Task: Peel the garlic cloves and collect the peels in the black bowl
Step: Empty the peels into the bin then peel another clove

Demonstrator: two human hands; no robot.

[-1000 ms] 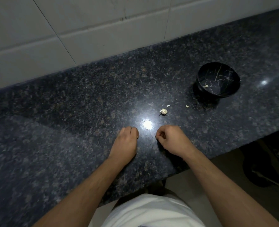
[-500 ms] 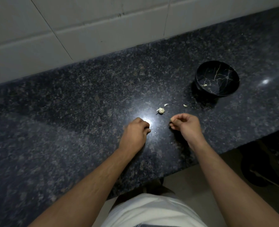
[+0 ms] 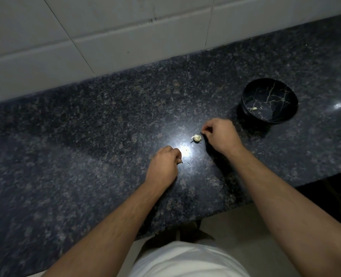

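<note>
A small pale garlic clove (image 3: 196, 137) lies on the dark granite counter (image 3: 105, 126) next to a bright light reflection. My right hand (image 3: 220, 136) is just right of the clove, thumb and forefinger pinched together low at the counter. It covers the spot where loose peel scraps lay. My left hand (image 3: 163, 166) rests on the counter below and left of the clove, fingers curled under; nothing shows in it. The black bowl (image 3: 285, 92) with gold veining stands to the upper right, with one pale peel (image 3: 254, 108) inside.
A white tiled wall (image 3: 125, 37) runs along the back of the counter. The counter's front edge (image 3: 235, 206) cuts diagonally near my body, with floor below at the right. Open counter stretches to the left.
My right hand has moved up and right, from near the front edge to beside the clove, covering the loose peel scraps. My left hand has shifted slightly forward.
</note>
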